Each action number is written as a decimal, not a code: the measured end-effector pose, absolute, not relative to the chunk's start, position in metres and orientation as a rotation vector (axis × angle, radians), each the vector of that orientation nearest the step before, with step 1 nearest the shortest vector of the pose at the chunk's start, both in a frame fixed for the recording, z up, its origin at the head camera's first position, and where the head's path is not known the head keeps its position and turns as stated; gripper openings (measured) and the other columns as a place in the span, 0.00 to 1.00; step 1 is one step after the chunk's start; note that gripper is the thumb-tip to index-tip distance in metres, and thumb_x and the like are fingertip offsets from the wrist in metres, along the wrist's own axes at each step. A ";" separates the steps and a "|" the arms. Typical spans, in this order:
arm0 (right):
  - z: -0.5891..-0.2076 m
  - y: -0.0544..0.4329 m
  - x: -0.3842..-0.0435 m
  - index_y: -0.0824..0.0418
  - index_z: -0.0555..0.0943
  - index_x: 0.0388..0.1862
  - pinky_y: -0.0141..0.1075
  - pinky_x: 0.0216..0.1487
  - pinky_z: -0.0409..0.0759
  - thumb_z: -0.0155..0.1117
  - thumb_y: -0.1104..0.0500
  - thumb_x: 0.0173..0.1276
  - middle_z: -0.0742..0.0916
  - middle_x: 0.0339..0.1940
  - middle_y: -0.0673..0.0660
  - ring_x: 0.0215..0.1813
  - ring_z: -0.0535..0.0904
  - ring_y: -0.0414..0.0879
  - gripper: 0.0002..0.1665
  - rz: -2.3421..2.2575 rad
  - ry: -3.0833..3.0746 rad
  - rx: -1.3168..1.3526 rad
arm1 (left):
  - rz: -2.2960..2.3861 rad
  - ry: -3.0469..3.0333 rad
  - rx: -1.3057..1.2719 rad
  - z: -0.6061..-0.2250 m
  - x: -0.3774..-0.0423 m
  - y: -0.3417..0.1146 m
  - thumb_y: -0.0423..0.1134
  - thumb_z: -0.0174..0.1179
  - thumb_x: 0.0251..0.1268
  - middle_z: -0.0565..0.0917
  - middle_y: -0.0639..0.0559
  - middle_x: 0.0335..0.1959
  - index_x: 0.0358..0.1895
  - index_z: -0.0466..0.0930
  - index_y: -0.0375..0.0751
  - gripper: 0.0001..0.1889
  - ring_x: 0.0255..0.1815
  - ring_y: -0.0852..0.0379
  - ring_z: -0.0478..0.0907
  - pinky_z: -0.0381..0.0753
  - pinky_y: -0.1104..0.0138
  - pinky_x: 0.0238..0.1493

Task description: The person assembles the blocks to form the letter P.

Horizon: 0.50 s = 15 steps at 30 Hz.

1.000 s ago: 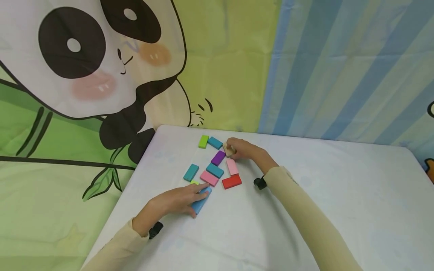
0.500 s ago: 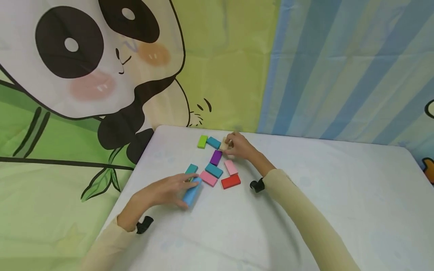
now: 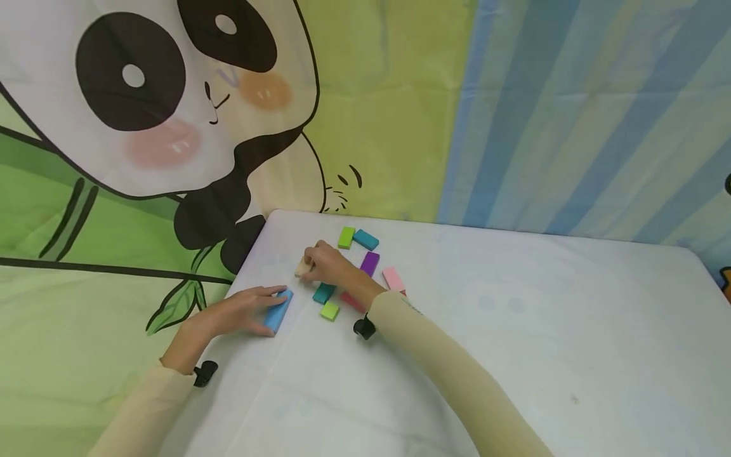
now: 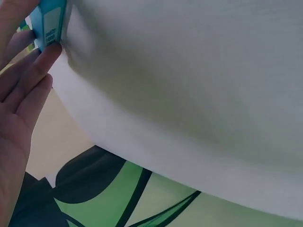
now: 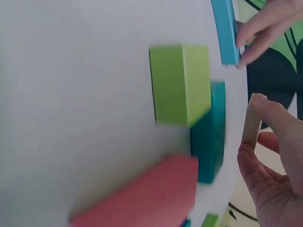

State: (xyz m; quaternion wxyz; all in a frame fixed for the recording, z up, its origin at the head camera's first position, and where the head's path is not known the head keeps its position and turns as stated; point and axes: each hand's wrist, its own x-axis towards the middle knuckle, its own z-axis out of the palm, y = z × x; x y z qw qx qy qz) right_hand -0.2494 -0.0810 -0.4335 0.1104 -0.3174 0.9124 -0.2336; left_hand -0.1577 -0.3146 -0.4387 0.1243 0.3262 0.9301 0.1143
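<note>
My left hand (image 3: 242,310) grips a light blue box (image 3: 279,313) by its two ends, near the table's left edge. Small print shows on the box (image 4: 51,26) in the left wrist view. Farther back, my right hand (image 3: 334,265) pinches a beige block (image 3: 301,268) between thumb and fingers. In the right wrist view the beige block (image 5: 251,125) is held on edge. Below the right hand lie a teal block (image 3: 323,293) and a lime green block (image 3: 329,311). The right forearm partly covers a pink-red block (image 3: 352,301) and a purple block (image 3: 370,263).
Toward the back of the white table (image 3: 514,343) lie a green block (image 3: 346,237) and a blue-teal block (image 3: 366,240). A light pink block (image 3: 393,278) sits right of the purple one. A panda-printed cloth (image 3: 377,127) hangs behind the table.
My left hand has carried the light blue box leftward, uncovering the lime green block. My right hand has brought the beige block from beside the blue-teal block to the left, across the other blocks.
</note>
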 end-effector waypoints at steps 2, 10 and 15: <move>-0.438 -0.090 -0.248 0.59 0.80 0.49 0.25 0.39 0.73 0.69 0.48 0.63 0.79 0.44 0.54 0.41 0.71 0.40 0.21 -0.650 2.689 -0.945 | 0.318 2.710 0.984 -0.441 -0.157 -0.314 0.51 0.72 0.51 0.69 0.36 0.70 0.64 0.73 0.32 0.39 0.67 0.37 0.71 0.76 0.50 0.60; -0.448 -0.106 -0.244 0.57 0.78 0.48 0.26 0.41 0.73 0.68 0.46 0.64 0.77 0.44 0.53 0.39 0.72 0.39 0.20 -0.600 2.678 -0.896 | 0.266 2.717 1.011 -0.441 -0.152 -0.314 0.49 0.69 0.55 0.67 0.36 0.72 0.64 0.72 0.32 0.36 0.67 0.37 0.70 0.77 0.52 0.59; -0.449 -0.110 -0.244 0.56 0.79 0.45 0.26 0.39 0.71 0.68 0.44 0.64 0.77 0.42 0.52 0.40 0.71 0.39 0.20 -0.595 2.659 -0.960 | 0.267 2.716 0.997 -0.440 -0.151 -0.316 0.48 0.70 0.54 0.67 0.35 0.71 0.64 0.72 0.31 0.36 0.67 0.36 0.71 0.77 0.51 0.59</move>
